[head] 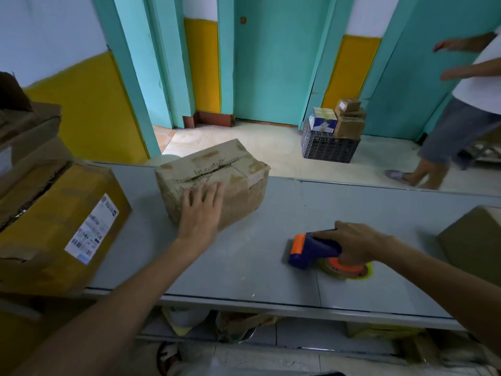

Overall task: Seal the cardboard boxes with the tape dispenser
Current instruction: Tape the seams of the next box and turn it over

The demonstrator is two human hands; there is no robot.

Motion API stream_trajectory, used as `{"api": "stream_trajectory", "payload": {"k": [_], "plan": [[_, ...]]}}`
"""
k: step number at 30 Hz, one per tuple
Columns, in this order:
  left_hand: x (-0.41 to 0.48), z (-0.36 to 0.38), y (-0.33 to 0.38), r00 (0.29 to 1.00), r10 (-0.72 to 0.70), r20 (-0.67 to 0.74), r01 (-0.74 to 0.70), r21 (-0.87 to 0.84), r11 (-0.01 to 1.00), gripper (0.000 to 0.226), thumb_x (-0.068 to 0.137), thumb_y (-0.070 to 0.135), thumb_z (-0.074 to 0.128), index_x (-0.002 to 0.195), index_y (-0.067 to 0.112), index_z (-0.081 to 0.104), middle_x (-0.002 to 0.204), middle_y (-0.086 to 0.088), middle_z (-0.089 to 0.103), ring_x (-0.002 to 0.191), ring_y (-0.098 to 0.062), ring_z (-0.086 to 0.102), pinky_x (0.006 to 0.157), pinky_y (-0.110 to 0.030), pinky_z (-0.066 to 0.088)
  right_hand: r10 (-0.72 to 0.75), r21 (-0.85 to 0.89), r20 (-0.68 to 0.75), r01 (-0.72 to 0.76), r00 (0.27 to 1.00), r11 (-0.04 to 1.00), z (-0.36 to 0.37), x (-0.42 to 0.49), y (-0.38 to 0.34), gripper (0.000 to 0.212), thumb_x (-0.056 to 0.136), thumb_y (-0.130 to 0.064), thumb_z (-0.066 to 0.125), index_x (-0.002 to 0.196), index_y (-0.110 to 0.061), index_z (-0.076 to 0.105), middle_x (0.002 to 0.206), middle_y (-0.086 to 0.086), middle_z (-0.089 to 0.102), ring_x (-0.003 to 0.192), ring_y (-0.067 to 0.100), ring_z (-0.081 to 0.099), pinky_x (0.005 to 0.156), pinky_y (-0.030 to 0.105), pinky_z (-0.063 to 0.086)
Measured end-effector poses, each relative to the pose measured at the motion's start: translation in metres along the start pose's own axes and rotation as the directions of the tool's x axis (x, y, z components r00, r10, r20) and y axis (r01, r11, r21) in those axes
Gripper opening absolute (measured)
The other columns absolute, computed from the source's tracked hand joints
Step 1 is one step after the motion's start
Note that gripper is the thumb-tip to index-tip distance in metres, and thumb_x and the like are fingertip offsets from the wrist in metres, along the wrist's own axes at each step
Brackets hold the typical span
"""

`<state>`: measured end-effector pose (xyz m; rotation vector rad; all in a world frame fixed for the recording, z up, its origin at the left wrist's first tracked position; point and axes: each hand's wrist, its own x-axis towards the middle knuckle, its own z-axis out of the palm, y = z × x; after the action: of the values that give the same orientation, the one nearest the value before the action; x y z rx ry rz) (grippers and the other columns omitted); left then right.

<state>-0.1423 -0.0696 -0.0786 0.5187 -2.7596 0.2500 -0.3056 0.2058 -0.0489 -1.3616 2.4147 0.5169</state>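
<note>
A worn brown cardboard box (230,169) sits on the grey table (271,267), its top flaps meeting at a ragged seam with old tape patches. My left hand (202,210) rests flat on the box's near left side, fingers straight. To the right, my right hand (352,244) grips the handle of a blue and orange tape dispenser (311,248), which lies on the table with its orange roll hub beneath my palm.
A larger yellow-brown box with a white label (59,226) stands at the table's left end, more boxes stacked behind it. Another box (471,237) sits at the right edge. Across the floor stands a dark crate (329,146) holding parcels, and a person (466,112) at the right.
</note>
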Motion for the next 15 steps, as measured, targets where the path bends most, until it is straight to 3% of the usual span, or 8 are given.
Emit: {"api": "stream_trajectory", "payload": {"k": [2, 4, 7, 9, 11, 13, 15], "plan": [[-0.001, 0.008, -0.016, 0.996, 0.054, -0.069, -0.056, -0.037, 0.998, 0.097, 0.041, 0.005, 0.089, 0.128, 0.003, 0.046, 0.115, -0.015, 0.060, 0.105, -0.032, 0.043, 0.087, -0.048, 0.044, -0.034, -0.042, -0.019, 0.033, 0.999, 0.999, -0.007, 0.001, -0.006, 0.061, 0.090, -0.043, 0.047, 0.145, -0.043, 0.020, 0.112, 0.005, 0.046, 0.098, 0.023, 0.053, 0.072, 0.027, 0.037], [0.003, 0.008, -0.032, 0.990, 0.133, -0.053, -0.137, -0.083, 0.987, 0.090, 0.039, 0.002, 0.090, 0.122, 0.004, 0.056, 0.113, -0.011, 0.062, 0.104, -0.026, 0.040, 0.089, -0.044, 0.041, -0.073, -0.047, -0.030, 0.071, 0.997, 0.996, -0.021, -0.002, -0.011, 0.059, 0.090, -0.040, 0.047, 0.144, -0.042, 0.024, 0.108, 0.001, 0.048, 0.096, 0.020, 0.053, 0.071, 0.027, 0.037], [0.010, 0.001, -0.070, 0.976, 0.217, -0.034, -0.218, -0.055, 0.974, 0.083, 0.044, -0.010, 0.084, 0.120, 0.010, 0.060, 0.120, -0.010, 0.061, 0.114, -0.030, 0.049, 0.094, -0.055, 0.039, -0.130, -0.027, -0.064, 0.129, 0.989, 0.991, -0.066, -0.012, 0.000, 0.060, 0.086, -0.032, 0.052, 0.140, -0.046, 0.030, 0.086, -0.016, 0.041, 0.086, 0.010, 0.046, 0.071, 0.024, 0.039], [0.016, -0.007, -0.088, 0.989, 0.139, -0.056, -0.142, -0.064, 0.988, 0.071, 0.051, -0.017, 0.074, 0.116, 0.012, 0.063, 0.127, -0.013, 0.057, 0.118, -0.037, 0.050, 0.096, -0.060, 0.035, -0.133, -0.001, -0.116, 0.134, 0.984, 0.991, -0.097, -0.022, 0.009, 0.064, 0.085, -0.032, 0.055, 0.140, -0.048, 0.027, 0.085, -0.016, 0.037, 0.080, 0.005, 0.043, 0.064, 0.019, 0.032], [0.025, -0.017, -0.080, 0.994, -0.078, -0.079, 0.063, -0.182, 0.981, 0.046, 0.072, -0.005, 0.064, 0.114, 0.014, 0.063, 0.133, -0.011, 0.052, 0.123, -0.036, 0.043, 0.099, -0.052, 0.032, -0.144, -0.009, -0.199, 0.145, 0.969, 0.989, -0.118, -0.028, 0.009, 0.067, 0.084, -0.032, 0.058, 0.139, -0.049, 0.025, 0.090, -0.012, 0.040, 0.079, 0.005, 0.043, 0.060, 0.016, 0.027], [0.036, -0.027, -0.049, 0.965, -0.262, 0.028, 0.247, -0.445, 0.861, 0.034, 0.084, 0.022, 0.055, 0.118, 0.018, 0.060, 0.133, -0.009, 0.050, 0.125, -0.032, 0.039, 0.102, -0.047, 0.032, -0.167, 0.012, -0.271, 0.176, 0.948, 0.984, -0.130, -0.030, 0.004, 0.072, 0.080, -0.032, 0.059, 0.139, -0.051, 0.022, 0.094, -0.009, 0.043, 0.081, 0.008, 0.044, 0.059, 0.017, 0.027], [0.040, -0.031, -0.018, 0.965, -0.142, 0.221, 0.243, -0.547, 0.801, 0.055, 0.080, 0.057, 0.044, 0.125, 0.026, 0.054, 0.136, -0.003, 0.049, 0.128, -0.032, 0.039, 0.106, -0.053, 0.029, -0.208, 0.050, -0.329, 0.237, 0.921, 0.970, -0.135, -0.028, -0.004, 0.075, 0.072, -0.039, 0.053, 0.137, -0.055, 0.019, 0.096, -0.006, 0.043, 0.083, 0.009, 0.046, 0.060, 0.017, 0.029]]}}
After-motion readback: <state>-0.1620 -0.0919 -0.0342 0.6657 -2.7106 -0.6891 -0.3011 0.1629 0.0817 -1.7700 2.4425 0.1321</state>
